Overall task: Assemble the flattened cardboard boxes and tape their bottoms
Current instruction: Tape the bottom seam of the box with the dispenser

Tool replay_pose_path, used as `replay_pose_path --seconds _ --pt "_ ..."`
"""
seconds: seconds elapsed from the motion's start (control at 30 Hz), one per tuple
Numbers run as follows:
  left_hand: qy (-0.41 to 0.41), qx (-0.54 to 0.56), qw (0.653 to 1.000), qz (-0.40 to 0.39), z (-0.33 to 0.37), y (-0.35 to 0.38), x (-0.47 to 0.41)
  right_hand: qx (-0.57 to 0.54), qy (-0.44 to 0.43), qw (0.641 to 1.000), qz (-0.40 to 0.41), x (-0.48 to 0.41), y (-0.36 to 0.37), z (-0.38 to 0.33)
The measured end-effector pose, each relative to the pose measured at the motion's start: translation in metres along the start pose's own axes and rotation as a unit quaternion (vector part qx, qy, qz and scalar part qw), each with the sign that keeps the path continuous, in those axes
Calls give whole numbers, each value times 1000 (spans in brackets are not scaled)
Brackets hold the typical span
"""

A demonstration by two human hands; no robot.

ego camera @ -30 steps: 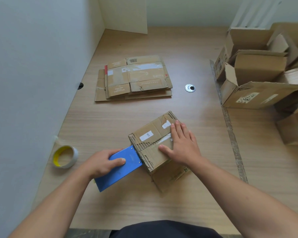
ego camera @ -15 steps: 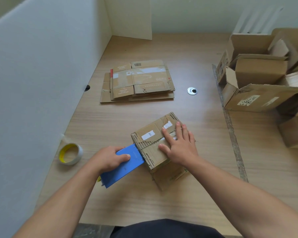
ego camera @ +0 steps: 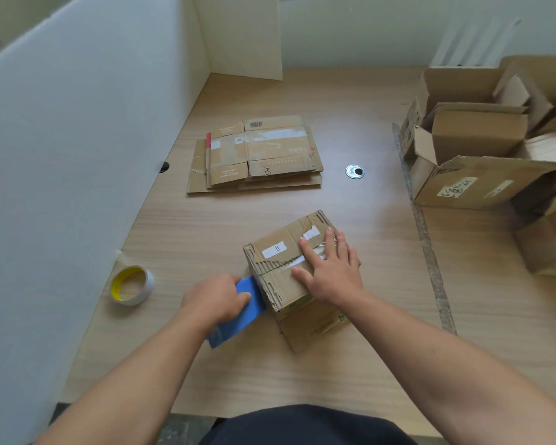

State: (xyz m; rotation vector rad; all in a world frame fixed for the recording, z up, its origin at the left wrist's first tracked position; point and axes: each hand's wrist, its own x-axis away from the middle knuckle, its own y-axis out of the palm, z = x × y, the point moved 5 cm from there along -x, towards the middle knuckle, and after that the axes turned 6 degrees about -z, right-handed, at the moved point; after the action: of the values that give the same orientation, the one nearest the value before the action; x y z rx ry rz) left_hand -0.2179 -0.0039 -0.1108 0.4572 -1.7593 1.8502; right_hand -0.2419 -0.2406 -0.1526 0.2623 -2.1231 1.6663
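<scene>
A small worn cardboard box stands on the wooden table with its closed flaps up, tape and white labels along the seam. My right hand lies flat on the flaps, fingers spread over the seam. My left hand grips a blue flat card-like tool whose far edge meets the box's left side. A roll of tape with a yellow core lies left of my left hand, near the partition. A pile of flattened cardboard boxes lies further back.
Several assembled open boxes crowd the right side of the table. A white partition wall runs along the left edge. A round metal cable grommet sits in the tabletop. A strip of tape runs along the table at right.
My left hand has pushed the blue tool closer against the box's left side. My right hand has stayed on the flaps, its fingers spreading slightly further over the seam.
</scene>
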Motion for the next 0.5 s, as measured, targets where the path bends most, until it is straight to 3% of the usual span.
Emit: replay_pose_path --seconds 0.23,0.5 --pt "10 68 997 24 -16 19 8 -20 -8 1000 -1 5 -2 5" --pt "-60 154 985 44 -55 24 27 28 -107 986 122 23 -15 -33"
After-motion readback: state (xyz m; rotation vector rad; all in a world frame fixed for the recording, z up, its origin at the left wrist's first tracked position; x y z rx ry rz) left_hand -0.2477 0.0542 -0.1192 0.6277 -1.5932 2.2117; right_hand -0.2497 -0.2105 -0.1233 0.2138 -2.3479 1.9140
